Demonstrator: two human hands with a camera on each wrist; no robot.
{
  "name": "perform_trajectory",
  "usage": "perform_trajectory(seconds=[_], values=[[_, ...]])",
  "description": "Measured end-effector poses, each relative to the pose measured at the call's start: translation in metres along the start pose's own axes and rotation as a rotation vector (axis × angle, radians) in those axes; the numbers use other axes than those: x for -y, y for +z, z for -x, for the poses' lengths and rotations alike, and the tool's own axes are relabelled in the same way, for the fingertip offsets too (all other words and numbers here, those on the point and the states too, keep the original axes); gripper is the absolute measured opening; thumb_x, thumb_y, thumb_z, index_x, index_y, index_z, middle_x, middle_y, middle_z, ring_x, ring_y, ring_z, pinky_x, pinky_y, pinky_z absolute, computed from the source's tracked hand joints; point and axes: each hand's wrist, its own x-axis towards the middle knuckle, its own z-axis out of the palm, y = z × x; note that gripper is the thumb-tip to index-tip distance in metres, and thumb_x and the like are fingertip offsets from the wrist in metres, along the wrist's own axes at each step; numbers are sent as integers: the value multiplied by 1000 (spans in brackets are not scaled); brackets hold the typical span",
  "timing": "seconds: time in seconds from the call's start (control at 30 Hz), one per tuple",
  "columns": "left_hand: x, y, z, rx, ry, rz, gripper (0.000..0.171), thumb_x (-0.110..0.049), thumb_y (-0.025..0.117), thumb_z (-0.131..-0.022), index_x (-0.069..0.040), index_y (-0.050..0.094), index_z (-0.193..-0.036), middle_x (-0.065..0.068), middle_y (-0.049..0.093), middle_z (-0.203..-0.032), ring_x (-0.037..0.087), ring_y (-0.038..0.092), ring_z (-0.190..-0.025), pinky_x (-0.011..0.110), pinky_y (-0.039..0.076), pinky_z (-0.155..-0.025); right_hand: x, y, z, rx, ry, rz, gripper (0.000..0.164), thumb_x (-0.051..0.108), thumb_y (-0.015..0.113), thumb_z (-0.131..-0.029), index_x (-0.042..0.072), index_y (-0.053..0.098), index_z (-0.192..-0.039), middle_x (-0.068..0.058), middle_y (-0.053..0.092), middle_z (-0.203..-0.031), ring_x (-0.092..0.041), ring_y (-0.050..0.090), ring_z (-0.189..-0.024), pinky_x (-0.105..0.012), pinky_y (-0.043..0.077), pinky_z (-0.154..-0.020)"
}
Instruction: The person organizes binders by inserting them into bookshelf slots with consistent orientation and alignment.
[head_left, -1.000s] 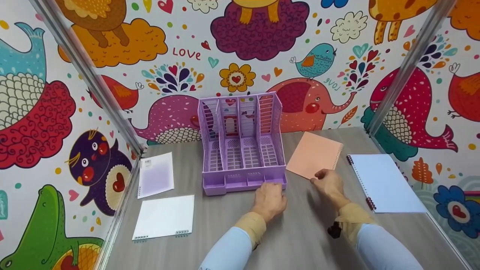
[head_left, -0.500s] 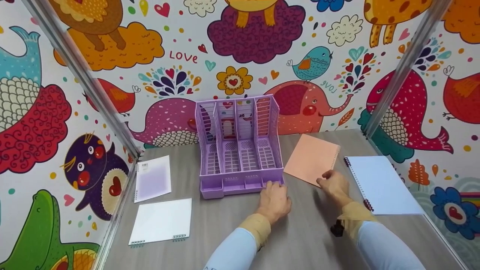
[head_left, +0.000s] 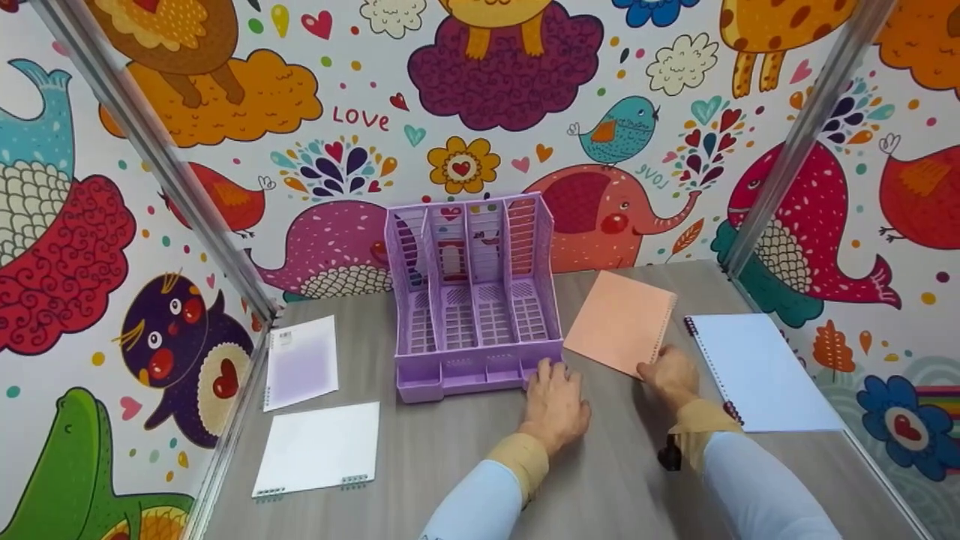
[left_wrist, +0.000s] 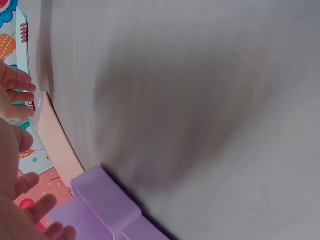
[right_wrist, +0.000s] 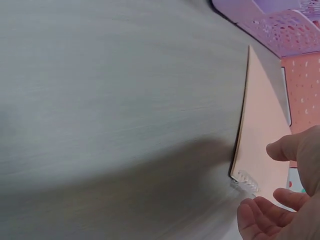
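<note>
A peach-orange spiral notebook [head_left: 622,322] lies flat to the right of a purple file organizer [head_left: 480,352]. My right hand [head_left: 671,376] is at the notebook's near right corner. In the right wrist view, its thumb [right_wrist: 284,148] extends over the cover while the fingers [right_wrist: 262,216] curve loosely beside the coil; a gap shows between them. My left hand [head_left: 555,409] stays by the organizer's front right corner, its fingers spread and relaxed at the small front tray. The left wrist view shows those fingers [left_wrist: 37,210] beside the purple tray corner [left_wrist: 107,200].
At right lies a pale blue notebook [head_left: 765,371] with a dark coil. On the left are a white-and-lavender notebook [head_left: 301,364] and a white spiral notebook [head_left: 319,450]. Colourful printed walls [head_left: 465,82] and metal posts [head_left: 154,157] enclose the table [head_left: 450,465].
My left hand has uncurled, its fingers now reaching to the organizer's front tray. The right hand has slid along the peach-orange notebook's near edge to its coil corner. The head view has shifted slightly.
</note>
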Motion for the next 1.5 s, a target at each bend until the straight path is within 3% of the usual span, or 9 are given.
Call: perform_trajectory(seconds=[0.3, 0.53, 0.77, 0.83, 0.97, 1.1, 1.3, 1.5], values=[[-10, 2, -5, 87, 9, 4, 51, -50, 78, -98, -19, 74, -138, 4, 73, -145, 33, 56, -151, 48, 54, -121, -6, 7, -1, 16, 7, 20, 54, 29, 69, -101, -14, 60, -133, -32, 71, -120, -38, 64, -96, -55, 58, -90], [-15, 8, -5, 120, 28, -5, 52, -52, 76, -99, -23, 73, -142, 7, 67, -155, 35, 51, -159, 49, 51, -126, -9, 3, -2, 20, 18, 51, 45, 28, 68, -105, -12, 62, -125, -26, 69, -107, -37, 62, -92, -52, 56, -86], [-22, 14, -5, 98, 91, -43, 47, -56, 76, -98, -25, 74, -133, 0, 72, -132, 25, 58, -137, 39, 53, -108, -14, 2, -10, 44, 3, 93, 47, 25, 66, -102, -16, 63, -126, -29, 70, -107, -39, 64, -93, -56, 58, -89], [-23, 14, -6, 89, 103, -67, 46, -58, 76, -97, -27, 74, -131, -2, 72, -126, 22, 58, -129, 36, 52, -101, -24, 10, -19, -4, -45, 121, 43, 25, 68, -98, -14, 67, -117, -29, 72, -103, -41, 66, -89, -55, 59, -85], [-22, 16, -7, 84, 107, -93, 44, -59, 76, -96, -28, 74, -127, -4, 72, -121, 20, 58, -121, 34, 52, -93, -22, 16, -17, -16, -64, 120, 37, 20, 70, -96, -13, 69, -113, -31, 75, -103, -41, 67, -85, -54, 59, -80], [-18, 19, -8, 97, 83, -93, 43, -58, 78, -95, -27, 75, -125, -3, 73, -121, 20, 59, -120, 35, 53, -93, -7, 13, -6, 39, -27, 89, 40, 15, 67, -99, -15, 67, -126, -31, 74, -111, -36, 65, -89, -55, 58, -84], [-17, 23, -12, 107, 69, -89, 44, -57, 77, -96, -26, 75, -126, -2, 74, -122, 21, 60, -119, 35, 53, -94, -3, 15, -8, 40, -49, 105, 42, 11, 65, -100, -16, 64, -132, -33, 73, -119, -37, 66, -95, -58, 59, -92], [-23, 24, -20, 131, 47, -71, 46, -58, 77, -96, -28, 75, -130, -3, 75, -126, 21, 60, -123, 36, 53, -98, -1, 9, -8, 39, -41, 103, 37, 9, 68, -98, -15, 66, -126, -26, 72, -107, -34, 64, -89, -50, 59, -83]])
